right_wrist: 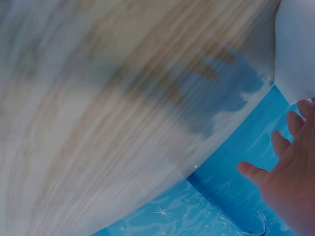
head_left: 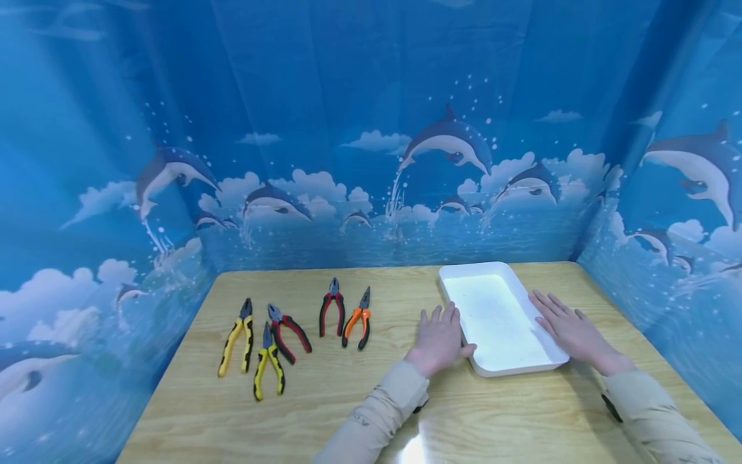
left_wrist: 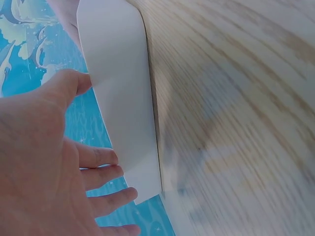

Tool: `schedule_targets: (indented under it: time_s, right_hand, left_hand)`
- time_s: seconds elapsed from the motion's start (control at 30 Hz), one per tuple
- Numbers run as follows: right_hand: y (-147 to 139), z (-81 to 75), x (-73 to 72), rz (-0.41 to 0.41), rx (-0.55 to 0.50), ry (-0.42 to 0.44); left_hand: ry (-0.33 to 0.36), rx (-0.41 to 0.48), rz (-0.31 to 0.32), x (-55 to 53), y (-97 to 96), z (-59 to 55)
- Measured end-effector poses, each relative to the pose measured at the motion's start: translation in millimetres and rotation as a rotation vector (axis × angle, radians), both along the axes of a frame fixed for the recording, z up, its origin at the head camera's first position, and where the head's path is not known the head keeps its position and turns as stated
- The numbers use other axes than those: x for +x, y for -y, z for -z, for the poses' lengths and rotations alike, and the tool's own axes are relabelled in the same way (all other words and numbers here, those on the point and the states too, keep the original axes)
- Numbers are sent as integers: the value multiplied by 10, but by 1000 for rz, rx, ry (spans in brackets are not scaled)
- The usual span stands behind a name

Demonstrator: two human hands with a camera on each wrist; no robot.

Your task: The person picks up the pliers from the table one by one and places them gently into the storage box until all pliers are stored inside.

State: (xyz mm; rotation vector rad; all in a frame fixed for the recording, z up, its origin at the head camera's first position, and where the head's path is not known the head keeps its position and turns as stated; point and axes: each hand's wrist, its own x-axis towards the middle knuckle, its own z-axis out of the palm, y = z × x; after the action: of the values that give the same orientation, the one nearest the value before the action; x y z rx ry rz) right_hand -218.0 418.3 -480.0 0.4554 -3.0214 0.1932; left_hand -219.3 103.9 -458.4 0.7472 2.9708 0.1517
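Observation:
A shallow white rectangular tray (head_left: 501, 316) lies on the right part of the table, with a person's hand at each long side. My left hand (head_left: 438, 338) is at its left side, fingers extended and the thumb over the near-left rim. In the left wrist view, the thumb and fingertips of that hand (left_wrist: 44, 147) meet the edge of the tray's white wall (left_wrist: 120, 98). Along the right rim lies my right hand (head_left: 574, 332), its fingers straight and pointing forward. The right wrist view shows this hand (right_wrist: 295, 177) with spread fingers beside the tray's corner (right_wrist: 298, 54).
Left of the tray lie several pliers: yellow-black ones (head_left: 246, 309), a second yellow-black pair (head_left: 267, 338), red-black ones (head_left: 275, 314), another red-black pair (head_left: 333, 289), and orange-black needle-nose pliers (head_left: 364, 299). A blue dolphin-print curtain (head_left: 348, 96) encloses the wooden table (head_left: 191, 399).

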Motion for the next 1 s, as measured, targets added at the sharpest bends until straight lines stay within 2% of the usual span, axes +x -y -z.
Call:
schedule_targets:
  time_s: [0.27,0.4,0.57,0.8,1.0]
  right_hand:
    - [17,101,8,-21,-36,-92]
    - [86,67,24,-9,-42,-69]
    - [171,24,29,13,-23,-16]
    - [245,4,46,13,-23,-4]
    - [275,19,40,19,-29,6]
  left_hand:
    - [9,0,-2,-27,35,46]
    - [6,9,-5,-35,64,62]
    - [8,31,2,-14,130,32]
    - [12,44,-3,47,211,-36]
    - [22,51,-6,41,245,-18]
